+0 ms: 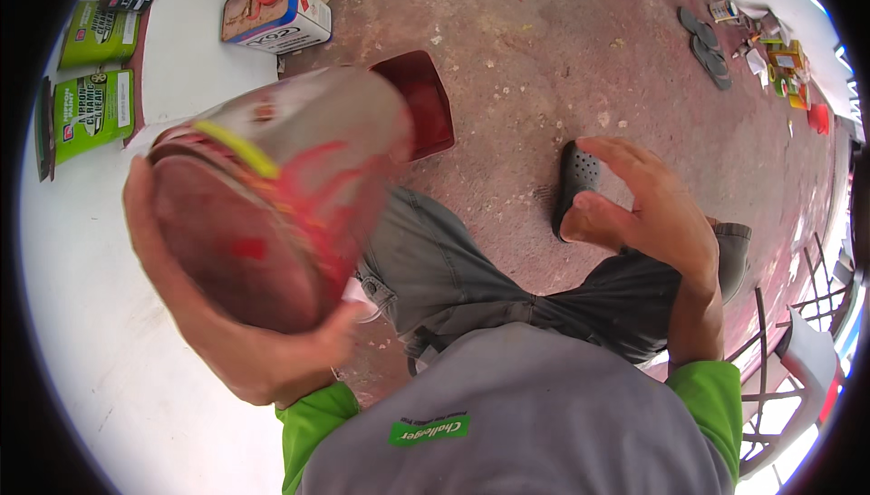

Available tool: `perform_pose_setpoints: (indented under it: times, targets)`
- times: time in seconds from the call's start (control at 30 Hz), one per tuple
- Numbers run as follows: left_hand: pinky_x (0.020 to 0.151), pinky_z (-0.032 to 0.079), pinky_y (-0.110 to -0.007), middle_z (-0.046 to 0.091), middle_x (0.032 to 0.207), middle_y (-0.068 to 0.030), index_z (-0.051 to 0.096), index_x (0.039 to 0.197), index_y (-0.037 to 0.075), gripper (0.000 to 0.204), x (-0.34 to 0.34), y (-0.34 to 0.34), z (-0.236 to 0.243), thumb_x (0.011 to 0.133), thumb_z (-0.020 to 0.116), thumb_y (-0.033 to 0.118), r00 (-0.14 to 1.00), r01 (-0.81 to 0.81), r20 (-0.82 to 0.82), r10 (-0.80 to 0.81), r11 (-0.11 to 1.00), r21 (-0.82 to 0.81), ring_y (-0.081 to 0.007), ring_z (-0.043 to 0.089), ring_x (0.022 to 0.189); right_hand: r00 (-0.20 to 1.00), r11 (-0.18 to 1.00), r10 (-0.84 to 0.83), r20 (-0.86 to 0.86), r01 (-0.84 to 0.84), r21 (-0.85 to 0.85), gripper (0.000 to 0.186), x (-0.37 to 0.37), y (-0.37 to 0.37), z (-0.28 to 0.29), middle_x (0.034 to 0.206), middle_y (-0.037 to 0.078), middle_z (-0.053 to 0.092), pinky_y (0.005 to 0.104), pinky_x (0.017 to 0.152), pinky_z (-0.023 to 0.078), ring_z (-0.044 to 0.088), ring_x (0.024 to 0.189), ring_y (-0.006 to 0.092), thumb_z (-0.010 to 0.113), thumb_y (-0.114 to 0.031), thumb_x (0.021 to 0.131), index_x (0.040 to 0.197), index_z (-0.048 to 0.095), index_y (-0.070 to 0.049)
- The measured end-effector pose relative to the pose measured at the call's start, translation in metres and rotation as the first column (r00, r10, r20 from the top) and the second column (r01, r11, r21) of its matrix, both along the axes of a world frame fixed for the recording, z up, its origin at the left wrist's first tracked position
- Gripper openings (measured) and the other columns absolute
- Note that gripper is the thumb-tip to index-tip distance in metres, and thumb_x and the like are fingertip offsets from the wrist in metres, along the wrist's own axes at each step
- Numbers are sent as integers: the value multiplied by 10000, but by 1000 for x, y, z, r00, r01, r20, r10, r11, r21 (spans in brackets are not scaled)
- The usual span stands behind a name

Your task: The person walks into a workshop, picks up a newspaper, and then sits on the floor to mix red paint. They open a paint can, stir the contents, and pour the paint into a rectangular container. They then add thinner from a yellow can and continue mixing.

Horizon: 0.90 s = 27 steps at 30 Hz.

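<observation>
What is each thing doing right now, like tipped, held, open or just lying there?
Paint bucket: tilted, blurred, red paint on its sides and inside, held up.
Left hand: grip wrapped around the bucket.
Right hand: open, fingers spread, holding nothing.
Red tray: flat on the floor.
Black shoe: on the floor.
Square can: upright, red cap on.
Green packets: lying flat.

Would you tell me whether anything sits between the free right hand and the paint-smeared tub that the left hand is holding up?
Nothing visible does. The left hand grips the blurred tub, tilted, while the right hand hangs open and apart from it; between them show only the person's grey trousers and the reddish floor below.
</observation>
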<state>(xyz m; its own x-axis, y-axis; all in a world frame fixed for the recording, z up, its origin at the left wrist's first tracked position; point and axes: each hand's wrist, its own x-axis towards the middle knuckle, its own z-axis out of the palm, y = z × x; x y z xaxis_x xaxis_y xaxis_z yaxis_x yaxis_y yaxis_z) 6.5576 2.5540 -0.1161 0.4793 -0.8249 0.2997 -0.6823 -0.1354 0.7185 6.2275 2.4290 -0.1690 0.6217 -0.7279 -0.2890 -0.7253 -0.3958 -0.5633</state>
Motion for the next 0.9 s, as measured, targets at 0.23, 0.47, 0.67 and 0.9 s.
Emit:
perform_pose_setpoints:
  times: [0.23, 0.47, 0.67, 0.9]
  targets:
    - [953, 371, -593, 344, 1579, -223, 514, 1516, 158, 1166, -92, -57, -57, 484, 938, 494, 748, 567, 211, -629, 772, 289, -459, 360, 1382, 763, 866, -492, 420, 383, 321, 485, -15, -4, -2, 1216, 162, 719, 363, 966, 534, 705, 1055, 292, 738, -181, 966, 1418, 613, -57]
    - [961, 433, -514, 569, 1402, -172, 546, 1470, 87, 677, -223, -112, -161, 811, 699, 78, 762, 624, 274, -587, 779, -66, -398, 503, 1308, 937, 922, -348, 29, 337, 191, 485, -44, 7, -127, 1379, 218, 645, 468, 1036, 512, 630, 1246, 409, 687, -189, 978, 1435, 592, -60]
    - [1163, 335, -600, 492, 1531, -198, 545, 1485, 41, 625, -185, -61, -285, 905, 697, 214, 951, 267, 93, -296, 934, 237, -458, 374, 1459, 720, 644, -682, -128, 675, 361, 928, -14, 78, -327, 1599, 186, 478, 578, 1214, 316, 448, 1477, 334, 682, -677, 912, 1584, 442, -84]
    - [1207, 263, -586, 366, 1559, -305, 346, 1580, 19, 1001, -118, -35, -335, 860, 799, 545, 921, -292, -91, 379, 826, 482, -489, 303, 1482, 82, -11, -996, -22, 130, 991, 970, 80, 56, -350, 1467, 156, 616, 477, 1156, 449, 605, 1323, 303, 458, -878, 917, 1532, 520, -131]
